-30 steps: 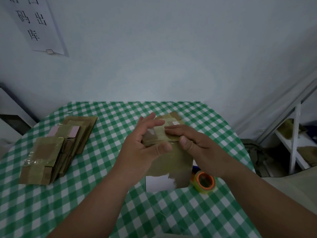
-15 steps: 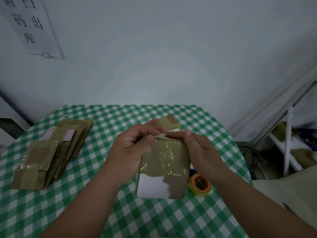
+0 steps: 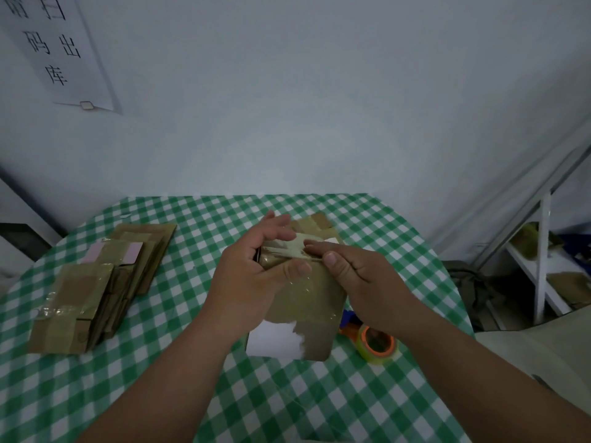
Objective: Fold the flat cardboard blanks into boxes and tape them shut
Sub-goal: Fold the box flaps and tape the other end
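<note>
A brown cardboard box (image 3: 303, 302) with shiny tape and a torn white label stands upright at the middle of the table. My left hand (image 3: 252, 276) grips its upper left side, thumb on the front face. My right hand (image 3: 358, 282) presses the folded top flaps from the right, fingers flat along the top edge. Behind the box lies another flat cardboard blank (image 3: 319, 223), mostly hidden. A tape roll (image 3: 379, 343) with an orange core lies just right of the box, under my right wrist.
A stack of flat cardboard blanks (image 3: 96, 282), some taped, lies on the left of the green checked tablecloth (image 3: 192, 314). A white shelf rack (image 3: 543, 266) stands to the right of the table. The wall behind carries a paper sign (image 3: 60, 49).
My left fingers have lifted over the box top and my right hand has slid along the top flaps. The box has tipped slightly toward me.
</note>
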